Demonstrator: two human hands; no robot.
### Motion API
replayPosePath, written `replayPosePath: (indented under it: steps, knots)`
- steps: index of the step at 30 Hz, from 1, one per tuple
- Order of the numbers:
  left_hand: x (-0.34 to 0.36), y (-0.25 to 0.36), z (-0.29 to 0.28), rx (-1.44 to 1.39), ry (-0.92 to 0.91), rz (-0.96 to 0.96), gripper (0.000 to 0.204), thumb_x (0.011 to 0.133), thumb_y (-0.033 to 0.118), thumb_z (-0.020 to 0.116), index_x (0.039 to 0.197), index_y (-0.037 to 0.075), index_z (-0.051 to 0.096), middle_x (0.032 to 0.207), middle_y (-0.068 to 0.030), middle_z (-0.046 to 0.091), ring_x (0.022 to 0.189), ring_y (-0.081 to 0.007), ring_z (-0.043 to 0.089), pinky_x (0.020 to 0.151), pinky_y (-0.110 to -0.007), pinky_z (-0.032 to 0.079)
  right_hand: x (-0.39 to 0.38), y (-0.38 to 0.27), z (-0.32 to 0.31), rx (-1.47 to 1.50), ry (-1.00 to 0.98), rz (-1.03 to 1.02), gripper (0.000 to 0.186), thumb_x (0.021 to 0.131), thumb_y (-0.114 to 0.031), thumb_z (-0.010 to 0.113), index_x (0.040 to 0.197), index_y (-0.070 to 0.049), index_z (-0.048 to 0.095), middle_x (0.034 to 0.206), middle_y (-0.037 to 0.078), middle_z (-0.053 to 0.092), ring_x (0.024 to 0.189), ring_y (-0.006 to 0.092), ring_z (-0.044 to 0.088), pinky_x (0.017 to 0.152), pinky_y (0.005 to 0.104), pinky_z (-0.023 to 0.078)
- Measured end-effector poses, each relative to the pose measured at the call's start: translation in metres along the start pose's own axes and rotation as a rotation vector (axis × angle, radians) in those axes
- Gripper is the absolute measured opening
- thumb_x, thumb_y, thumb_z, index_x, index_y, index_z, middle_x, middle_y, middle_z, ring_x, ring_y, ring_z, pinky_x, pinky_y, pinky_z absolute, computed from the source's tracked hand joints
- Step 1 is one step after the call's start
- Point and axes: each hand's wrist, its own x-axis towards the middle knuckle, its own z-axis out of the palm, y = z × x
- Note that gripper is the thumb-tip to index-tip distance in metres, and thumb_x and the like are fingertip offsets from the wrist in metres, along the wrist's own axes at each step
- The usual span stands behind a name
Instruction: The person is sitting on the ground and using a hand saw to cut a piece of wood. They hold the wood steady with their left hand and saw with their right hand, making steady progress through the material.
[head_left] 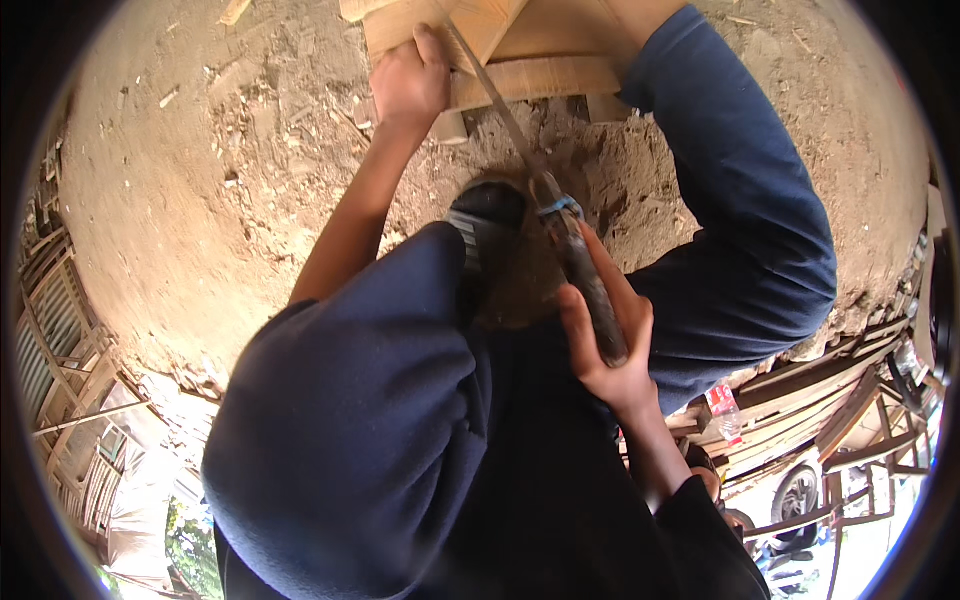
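Wooden piece (520,60) being sawn on the dirt ground (200,200), top centre.
Handsaw (560,230) handle is gripped by right hand (610,350), fingers closed round it; left hand (408,85) is pressed on the wood just beside the blade, fingers curled over the edge. Strokes best kept long and straight, thumb kept clear of the teeth, wood held firmly against shifting.

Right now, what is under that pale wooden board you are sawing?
Under the wooden board lie a small wooden block and sandy ground strewn with chips. The board hides whatever is beneath its middle.
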Motion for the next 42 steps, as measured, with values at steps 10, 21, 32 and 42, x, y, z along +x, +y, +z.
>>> replayPosePath:
  steps: [10,21,32,42]
  knots:
    - [-0.002,-0.006,0.007,0.065,0.044,0.069,0.062,0.102,0.039,0.028,0.085,-0.003,0.069,0.087,-0.0316,0.067,0.085,-0.0498,0.065,0.084,-0.054,0.05,0.01,0.008,0.006,-0.002,0.037,-0.056,0.053,0.092,-0.009,0.065,0.138,0.011,0.048,0.105,0.023,0.071,0.089,0.0171,0.071,0.08,0.0272,0.053]
    - [-0.002,-0.01,0.014,-0.138,-0.105,-0.08,0.062,0.103,0.041,0.029,0.086,-0.003,0.069,0.085,-0.0317,0.067,0.082,-0.0506,0.064,0.081,-0.055,0.05,0.012,-0.011,-0.001,0.026,0.019,0.044,0.053,0.093,-0.011,0.064,0.138,0.011,0.047,0.099,0.024,0.072,0.086,0.0191,0.071,0.079,0.03,0.054]
    - [-0.007,-0.006,0.003,-0.054,0.019,0.013,0.055,0.104,0.035,0.032,0.086,-0.002,0.068,0.086,-0.0315,0.066,0.083,-0.0508,0.063,0.081,-0.056,0.049,0.025,0.004,0.006,-0.047,0.017,-0.126,0.052,0.093,-0.013,0.063,0.138,0.01,0.048,0.096,0.022,0.072,0.083,0.0176,0.07,0.077,0.0287,0.053]
    - [-0.008,-0.002,0.009,-0.021,0.062,0.048,0.061,0.104,0.038,0.029,0.081,-0.003,0.068,0.085,-0.0323,0.066,0.083,-0.0514,0.062,0.082,-0.056,0.049,0.02,-0.004,0.006,-0.021,0.045,-0.095,0.056,0.093,-0.013,0.064,0.142,0.006,0.045,0.092,0.022,0.072,0.083,0.021,0.073,0.075,0.0295,0.054]
